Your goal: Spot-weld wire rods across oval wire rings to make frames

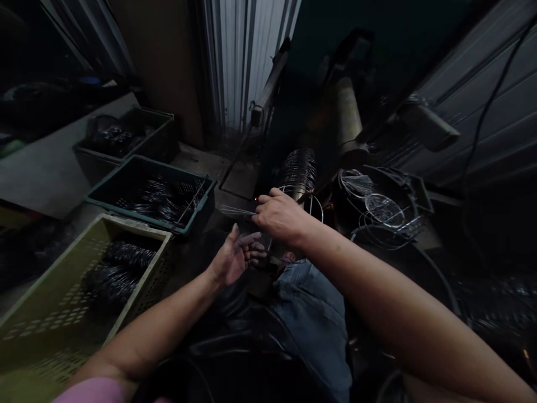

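Note:
My right hand is closed, and a few thin metal wires stick out to the left from its fingers. Just below and to the left, my left hand is turned palm up with its fingers apart and nothing in it. Beyond my right hand hangs a row of wire rings, packed close together. A larger pale wire ring shows partly behind my right hand, which hides the rest of it.
On the left stand a yellow crate and a green crate, both holding dark, shiny wire pieces. Another dark crate is behind them. Round wire parts lie to the right. A thick pale cylinder belongs to the machinery ahead.

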The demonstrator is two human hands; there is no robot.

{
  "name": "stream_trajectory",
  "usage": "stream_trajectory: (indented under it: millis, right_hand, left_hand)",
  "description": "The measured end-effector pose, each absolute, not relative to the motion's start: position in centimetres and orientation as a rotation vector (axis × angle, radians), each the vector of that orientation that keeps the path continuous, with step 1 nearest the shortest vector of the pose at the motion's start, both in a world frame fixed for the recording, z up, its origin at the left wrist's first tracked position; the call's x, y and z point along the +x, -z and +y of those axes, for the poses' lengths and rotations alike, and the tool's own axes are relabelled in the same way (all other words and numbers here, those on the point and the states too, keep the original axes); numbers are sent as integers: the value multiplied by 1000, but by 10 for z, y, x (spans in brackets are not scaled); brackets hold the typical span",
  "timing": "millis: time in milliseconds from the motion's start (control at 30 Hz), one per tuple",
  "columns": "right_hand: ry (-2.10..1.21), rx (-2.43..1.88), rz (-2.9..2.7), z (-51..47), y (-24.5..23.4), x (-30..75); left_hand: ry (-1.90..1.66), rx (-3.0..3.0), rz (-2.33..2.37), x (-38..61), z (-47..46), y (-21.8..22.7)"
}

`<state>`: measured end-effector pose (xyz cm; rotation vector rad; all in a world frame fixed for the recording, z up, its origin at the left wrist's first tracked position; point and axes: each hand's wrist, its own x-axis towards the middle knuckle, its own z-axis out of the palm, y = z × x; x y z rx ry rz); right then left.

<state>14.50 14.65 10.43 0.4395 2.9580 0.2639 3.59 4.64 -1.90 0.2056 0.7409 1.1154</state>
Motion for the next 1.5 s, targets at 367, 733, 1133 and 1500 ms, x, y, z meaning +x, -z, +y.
stream_trajectory:
  millis: [367, 733, 1133, 1500]
  right_hand:
    - [2102, 2461, 2141, 83, -23, 249]
    - [2258, 2717, 2039, 112, -28, 250]
    - [2421, 2733, 1887, 150, -46, 245]
    - [2834, 2420, 1592, 145, -48, 258]
  left_hand:
    - [-1067, 544, 988, 24, 45, 6]
    - [-1116, 589, 1089, 48, 70, -7]
    - [-1195, 560, 1080, 49, 99, -29]
    - [-1172, 579, 1078, 45, 102, -38]
